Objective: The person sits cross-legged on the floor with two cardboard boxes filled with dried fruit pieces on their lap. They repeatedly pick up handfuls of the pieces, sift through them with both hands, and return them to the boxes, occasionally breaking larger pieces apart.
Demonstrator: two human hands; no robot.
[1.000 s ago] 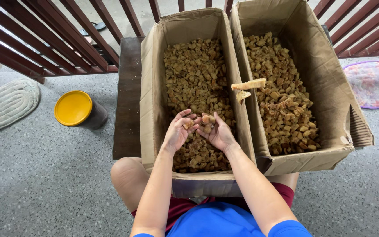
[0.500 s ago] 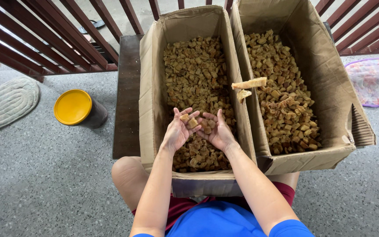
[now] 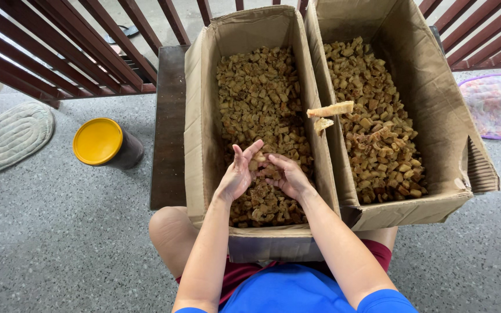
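Your left hand (image 3: 237, 174) and right hand (image 3: 285, 174) are cupped together over the left box (image 3: 204, 116), loosely holding brown chunks (image 3: 261, 171) so spills drop back in. Right box (image 3: 436, 104) sits touching it; two bigger pieces (image 3: 329, 110) rest on the shared wall.

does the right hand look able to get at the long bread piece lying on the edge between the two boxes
Probably yes. The right hand is in the left box, close below the long bread piece, which sits uncovered on the shared edge with nothing visible between them.
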